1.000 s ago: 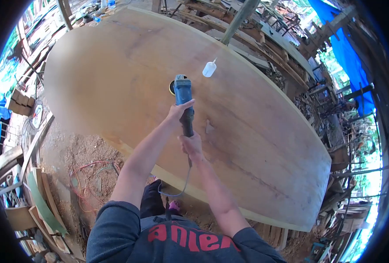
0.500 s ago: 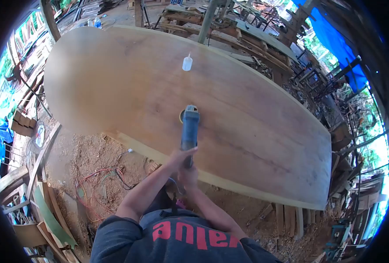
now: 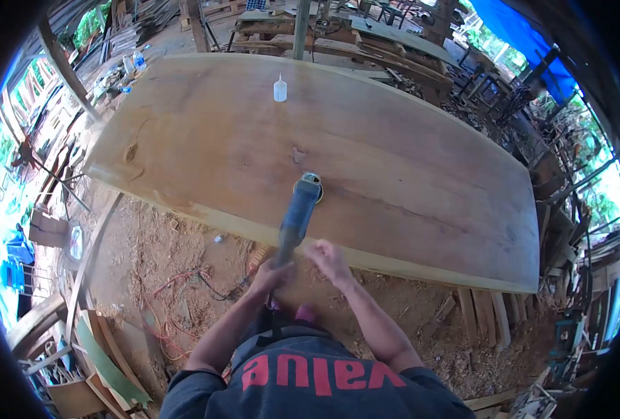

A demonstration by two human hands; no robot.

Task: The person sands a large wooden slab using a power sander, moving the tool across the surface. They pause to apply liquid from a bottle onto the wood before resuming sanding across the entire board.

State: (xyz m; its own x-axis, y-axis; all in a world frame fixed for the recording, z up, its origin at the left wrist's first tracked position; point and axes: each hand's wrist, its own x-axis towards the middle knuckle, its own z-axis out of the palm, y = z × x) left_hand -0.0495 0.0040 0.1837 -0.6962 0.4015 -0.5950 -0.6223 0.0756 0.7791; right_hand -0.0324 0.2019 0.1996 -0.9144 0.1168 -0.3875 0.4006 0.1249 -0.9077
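An angle grinder (image 3: 298, 213) with a blue-grey body stands head-down on a large wooden slab (image 3: 394, 188); a yellowish disc edge shows around its head. Around the rear end of the tool, past the slab's near edge, my left hand (image 3: 271, 276) is closed. My right hand (image 3: 329, 260) is off the grinder, just to its right above the near edge. Motion blurs its fingers, and I see nothing held in it. A white squeeze bottle (image 3: 280, 91) with a pointed tip stands upright near the slab's far edge.
Sawdust covers the ground (image 3: 177, 244), where orange and dark cords (image 3: 167, 307) lie. Stacked timber (image 3: 366, 52) and a post (image 3: 301, 28) are beyond the slab. Offcuts (image 3: 488, 314) lean below its right end; curved boards (image 3: 111, 363) lie at lower left.
My right hand has let go of the grinder and moved right. The grinder's rear end has swung left and nearer me, with my left hand on it. A blurry pale patch over the slab's left is gone.
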